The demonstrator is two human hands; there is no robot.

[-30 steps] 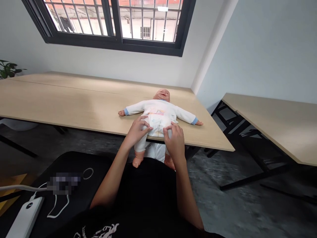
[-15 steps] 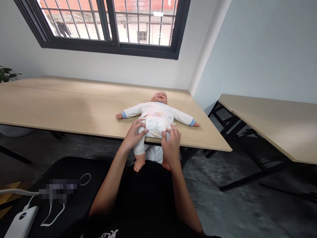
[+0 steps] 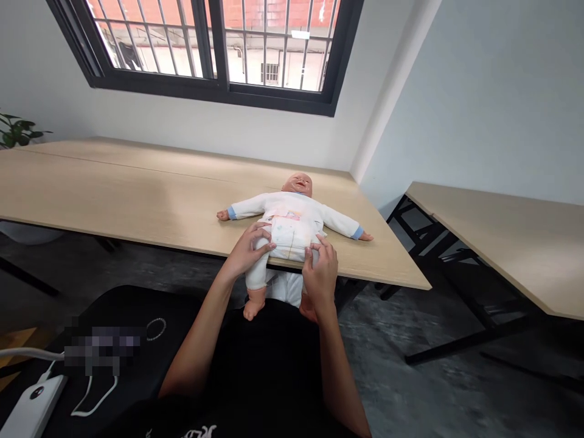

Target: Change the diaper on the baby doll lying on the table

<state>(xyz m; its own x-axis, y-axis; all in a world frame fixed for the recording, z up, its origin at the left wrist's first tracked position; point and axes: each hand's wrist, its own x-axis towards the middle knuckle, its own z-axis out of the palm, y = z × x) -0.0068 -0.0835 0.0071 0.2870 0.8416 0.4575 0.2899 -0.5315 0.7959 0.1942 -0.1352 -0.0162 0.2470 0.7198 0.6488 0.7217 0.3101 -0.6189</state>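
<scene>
A baby doll (image 3: pixel 292 213) in a white suit with blue cuffs lies on its back on the long wooden table (image 3: pixel 137 194), arms spread, legs hanging over the near edge. A white diaper (image 3: pixel 291 234) with a faint print covers its hips. My left hand (image 3: pixel 249 249) pinches the diaper's left side at the doll's hip. My right hand (image 3: pixel 322 274) has its fingers curled on the diaper's right side. Both hands are closed on the diaper's edges.
A second wooden table (image 3: pixel 502 237) on a black frame stands to the right across a gap. A barred window (image 3: pixel 219 48) is above the wall. A plant (image 3: pixel 18 129) sits at far left. A white device with a cable (image 3: pixel 31 407) rests at lower left.
Both hands stay at the doll's hips, fingers shifting slightly on the diaper. The view has swung a little; the doll has not moved.
</scene>
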